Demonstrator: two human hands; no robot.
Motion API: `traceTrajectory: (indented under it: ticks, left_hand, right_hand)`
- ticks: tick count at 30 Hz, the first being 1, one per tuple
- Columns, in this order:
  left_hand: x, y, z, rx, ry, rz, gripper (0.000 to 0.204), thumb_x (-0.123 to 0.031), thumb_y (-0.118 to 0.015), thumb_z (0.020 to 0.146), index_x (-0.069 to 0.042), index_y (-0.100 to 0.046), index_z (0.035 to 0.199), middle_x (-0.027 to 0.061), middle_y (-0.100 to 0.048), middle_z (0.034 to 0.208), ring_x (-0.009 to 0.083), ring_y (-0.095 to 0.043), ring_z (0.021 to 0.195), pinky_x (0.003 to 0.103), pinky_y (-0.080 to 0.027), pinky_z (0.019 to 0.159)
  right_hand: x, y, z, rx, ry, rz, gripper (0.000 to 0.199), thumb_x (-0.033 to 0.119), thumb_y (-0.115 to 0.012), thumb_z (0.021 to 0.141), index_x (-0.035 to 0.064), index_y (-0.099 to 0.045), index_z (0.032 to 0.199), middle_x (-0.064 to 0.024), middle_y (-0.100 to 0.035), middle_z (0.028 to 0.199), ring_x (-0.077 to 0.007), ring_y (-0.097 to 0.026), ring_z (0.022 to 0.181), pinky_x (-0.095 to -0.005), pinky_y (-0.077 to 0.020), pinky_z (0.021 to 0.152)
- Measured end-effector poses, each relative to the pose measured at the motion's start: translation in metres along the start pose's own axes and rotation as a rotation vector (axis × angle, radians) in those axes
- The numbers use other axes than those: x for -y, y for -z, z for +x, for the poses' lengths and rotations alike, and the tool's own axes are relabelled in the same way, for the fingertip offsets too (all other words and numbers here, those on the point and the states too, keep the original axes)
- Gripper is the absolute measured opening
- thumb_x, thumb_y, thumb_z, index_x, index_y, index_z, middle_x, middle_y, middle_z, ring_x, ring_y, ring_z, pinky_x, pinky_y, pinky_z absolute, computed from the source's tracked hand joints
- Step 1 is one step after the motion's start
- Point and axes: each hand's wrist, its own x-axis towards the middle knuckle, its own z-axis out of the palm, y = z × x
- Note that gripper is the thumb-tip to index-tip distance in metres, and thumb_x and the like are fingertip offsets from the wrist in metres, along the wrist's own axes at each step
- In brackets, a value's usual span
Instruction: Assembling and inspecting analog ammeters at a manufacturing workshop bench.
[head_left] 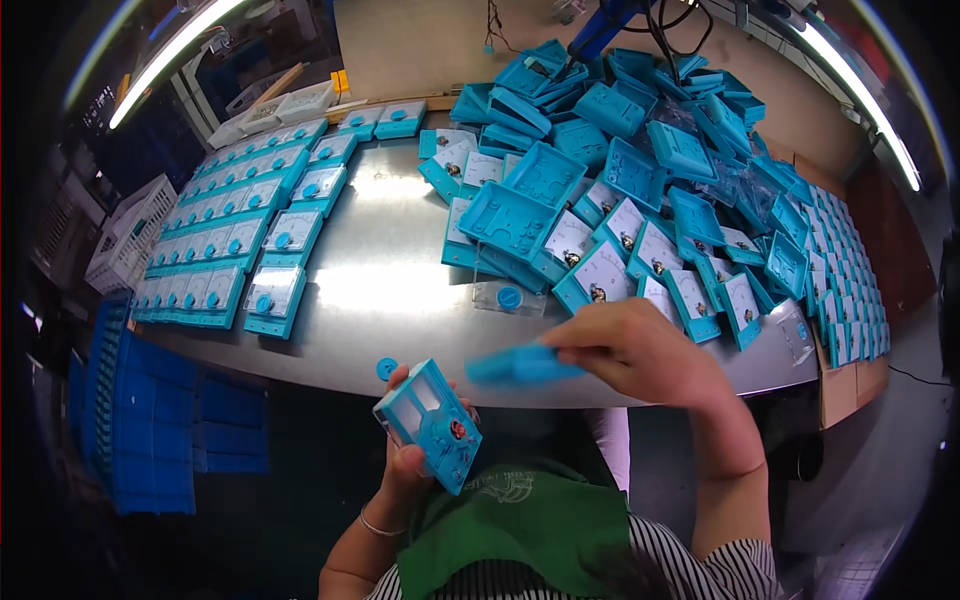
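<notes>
My left hand [403, 470] grips a turquoise meter housing [437, 430] above the apron, tilted, with its pale window frame and a copper-coloured part showing. Just past the table's front edge, my right hand [640, 350] pinches a turquoise plastic piece [522, 366]; motion blurs it, so its exact shape is unclear. The two held things are apart. Close to the left fingertips lies a small round turquoise knob [386, 369] at the table edge. A clear cover with a turquoise knob [508, 298] rests on the metal tabletop beyond both hands.
Rows of finished-looking meters [215, 240] line the table's left side. A heap of turquoise cases [590, 140] fills the back right, with open meters [600, 280] in front. More meters stand on cardboard [845, 270] at far right. Blue crates [150, 420] sit low left.
</notes>
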Motion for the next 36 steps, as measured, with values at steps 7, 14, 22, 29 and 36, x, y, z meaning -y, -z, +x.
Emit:
traceTrajectory:
  ticks: [7, 14, 22, 29, 36]
  left_hand:
    - [0.021, 0.028, -0.003, 0.171, 0.104, 0.028, 0.101, -0.043, -0.085, 0.061, -0.023, -0.026, 0.140, 0.0158, -0.048, 0.122, 0.0339, -0.055, 0.111, 0.045, -0.053, 0.088]
    - [0.002, 0.040, -0.015, 0.084, 0.045, 0.101, 0.110, -0.043, -0.087, 0.050, -0.018, -0.025, 0.138, 0.0159, -0.046, 0.123, 0.0312, -0.053, 0.113, 0.046, -0.047, 0.094]
    - [-0.006, 0.015, 0.017, 0.214, -0.017, 0.152, 0.102, -0.012, -0.081, 0.060, -0.022, -0.018, 0.140, 0.0107, -0.038, 0.129, 0.0265, -0.045, 0.117, 0.043, -0.041, 0.097]
    - [0.024, -0.003, 0.024, 0.217, -0.169, 0.235, 0.101, -0.014, -0.079, 0.061, -0.022, -0.017, 0.140, 0.0099, -0.034, 0.130, 0.0267, -0.039, 0.122, 0.042, -0.041, 0.098]
    - [0.025, -0.004, 0.018, 0.189, -0.124, 0.239, 0.100, -0.017, -0.078, 0.061, -0.020, -0.016, 0.140, 0.0108, -0.033, 0.130, 0.0272, -0.040, 0.121, 0.043, -0.042, 0.098]
  right_hand:
    - [-0.031, -0.084, 0.091, 0.621, 0.071, -0.411, 0.017, 0.023, -0.063, 0.081, 0.0093, -0.067, 0.091, -0.0117, -0.065, 0.088, -0.0301, -0.063, 0.084, -0.0447, -0.0492, 0.068]
    - [-0.012, -0.096, -0.013, 0.186, -0.162, -0.434, 0.051, 0.035, -0.073, 0.073, 0.0114, -0.059, 0.116, -0.0251, -0.050, 0.124, -0.0396, -0.056, 0.104, -0.0421, -0.0525, 0.074]
    - [-0.005, -0.075, -0.040, 0.100, -0.233, 0.094, 0.078, 0.032, -0.077, 0.069, 0.0106, -0.044, 0.136, -0.0233, -0.045, 0.133, -0.0381, -0.044, 0.123, -0.0430, -0.0353, 0.103]
    - [0.006, -0.095, -0.065, 0.048, -0.138, 0.335, 0.082, 0.032, -0.077, 0.072, 0.0052, -0.038, 0.139, -0.0255, -0.045, 0.132, -0.0403, -0.045, 0.123, -0.0437, -0.0366, 0.102]
    - [0.009, -0.102, -0.071, -0.008, -0.127, 0.311, 0.086, 0.034, -0.079, 0.071, 0.0041, -0.038, 0.140, -0.0267, -0.045, 0.130, -0.0412, -0.048, 0.117, -0.0439, -0.0396, 0.098]
